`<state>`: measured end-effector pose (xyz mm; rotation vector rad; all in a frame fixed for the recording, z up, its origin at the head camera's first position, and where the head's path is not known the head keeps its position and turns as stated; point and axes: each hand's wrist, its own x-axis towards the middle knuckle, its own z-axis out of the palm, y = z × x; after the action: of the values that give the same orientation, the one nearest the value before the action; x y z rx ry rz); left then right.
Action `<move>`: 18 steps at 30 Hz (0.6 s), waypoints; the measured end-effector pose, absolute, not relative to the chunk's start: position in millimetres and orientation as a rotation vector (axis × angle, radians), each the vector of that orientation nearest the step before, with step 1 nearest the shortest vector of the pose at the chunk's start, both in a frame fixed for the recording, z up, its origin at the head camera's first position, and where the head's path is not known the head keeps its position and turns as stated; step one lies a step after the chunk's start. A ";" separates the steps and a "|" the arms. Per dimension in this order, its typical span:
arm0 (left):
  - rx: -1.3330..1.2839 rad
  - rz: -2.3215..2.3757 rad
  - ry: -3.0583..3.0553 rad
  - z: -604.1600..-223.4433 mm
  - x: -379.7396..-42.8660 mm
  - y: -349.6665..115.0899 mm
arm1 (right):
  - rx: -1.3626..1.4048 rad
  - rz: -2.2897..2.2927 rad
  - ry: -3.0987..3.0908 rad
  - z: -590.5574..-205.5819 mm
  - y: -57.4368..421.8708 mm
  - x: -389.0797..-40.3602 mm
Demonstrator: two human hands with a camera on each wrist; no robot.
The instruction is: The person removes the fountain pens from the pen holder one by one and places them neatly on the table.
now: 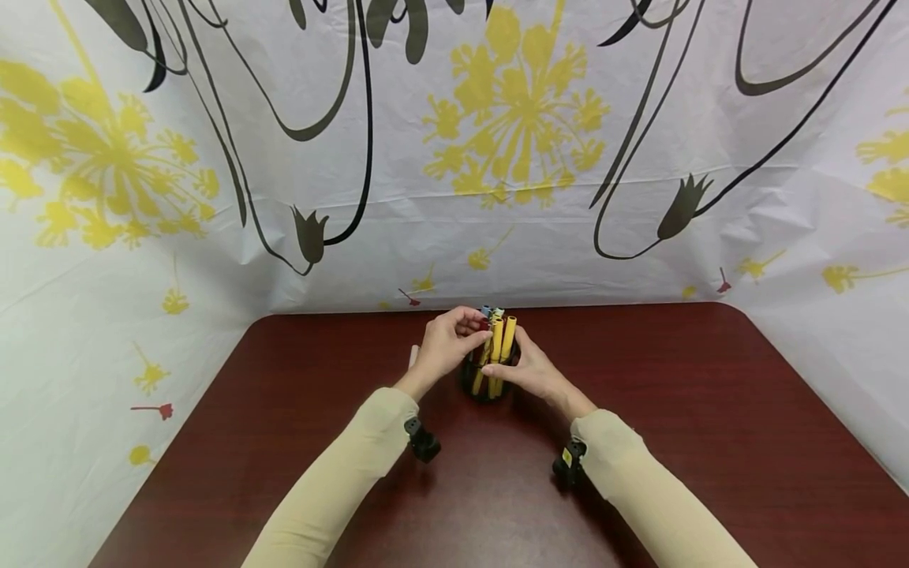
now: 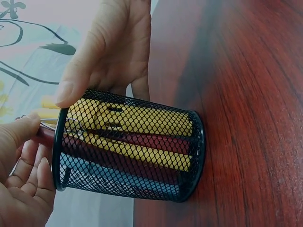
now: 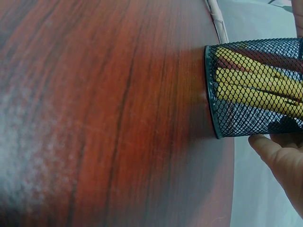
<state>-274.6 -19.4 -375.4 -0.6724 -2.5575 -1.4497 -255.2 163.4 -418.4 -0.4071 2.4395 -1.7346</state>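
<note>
A black mesh pen cup [image 2: 200, 151] stands upright on the table with several yellow pens [image 1: 508, 338], dark red pens [image 2: 161, 143] and a blue pen [image 2: 123, 177] inside. My right hand [image 1: 538, 374] grips the cup from the right, its thumb near the rim. At the cup's mouth my left hand [image 1: 442, 345] pinches the top of a dark red pen [image 2: 46, 135] between thumb and fingers. That pen's lower part is inside the cup, among the others. The cup's far side is hidden in the head view.
The cup stands near the back of the dark red wooden table [image 1: 490, 497]. Behind the left wrist lies a whitish stick-like thing [image 1: 414, 355], mostly hidden. A white sheet with yellow and grey flowers [image 1: 398, 173] hangs around the table's back and sides.
</note>
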 end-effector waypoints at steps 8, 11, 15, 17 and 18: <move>-0.616 -1.501 -2.520 -366.2 -272.4 -19.5 | -0.441 -1.745 2.431 -417.0 162.4 -255.0; -0.570 -1.537 -2.502 -362.8 -273.2 -21.1 | -0.447 -1.744 2.430 -417.0 162.5 -254.8; -0.503 -1.635 -2.444 -358.6 -276.5 -24.8 | -0.440 -1.745 2.431 -418.2 163.1 -254.4; -0.458 -1.714 -2.393 -355.5 -278.7 -27.2 | -0.435 -1.747 2.433 -418.6 163.1 -254.3; -0.433 -1.759 -2.360 -353.6 -279.6 -28.7 | -0.434 -1.746 2.438 -418.7 163.1 -254.2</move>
<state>-279.6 -28.7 -353.6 -0.4329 -2.3598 -1.7594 -254.2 163.1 -418.7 -0.4336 2.4378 -1.7462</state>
